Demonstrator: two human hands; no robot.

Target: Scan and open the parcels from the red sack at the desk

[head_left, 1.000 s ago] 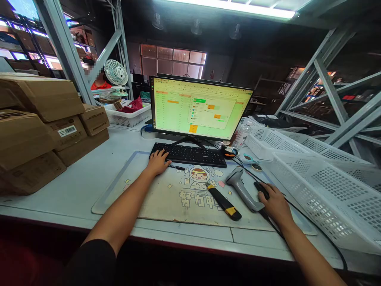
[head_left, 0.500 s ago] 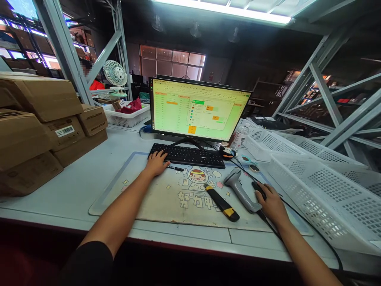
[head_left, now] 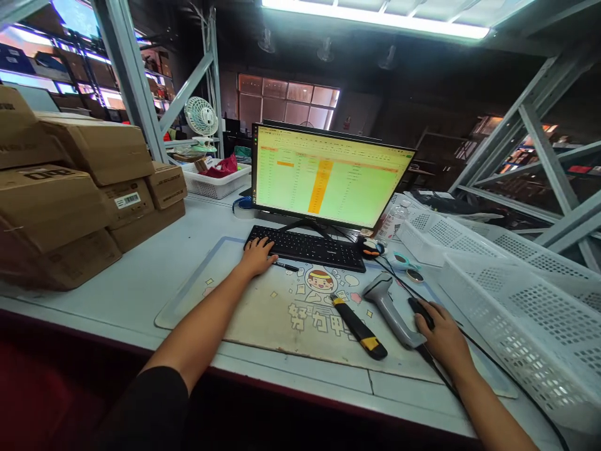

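The left hand lies flat with fingers spread loosely on the left end of the black keyboard, gripping nothing. Right of the keyboard, the right hand cups a black mouse, fingers curved over its top. Between the keyboard and the mouse a grey barcode scanner lies on the desk mat, just beside the right hand; a black-and-yellow utility knife lies in front of the keyboard. Behind the keyboard stands the monitor; cardboard boxes sit far left, white baskets right
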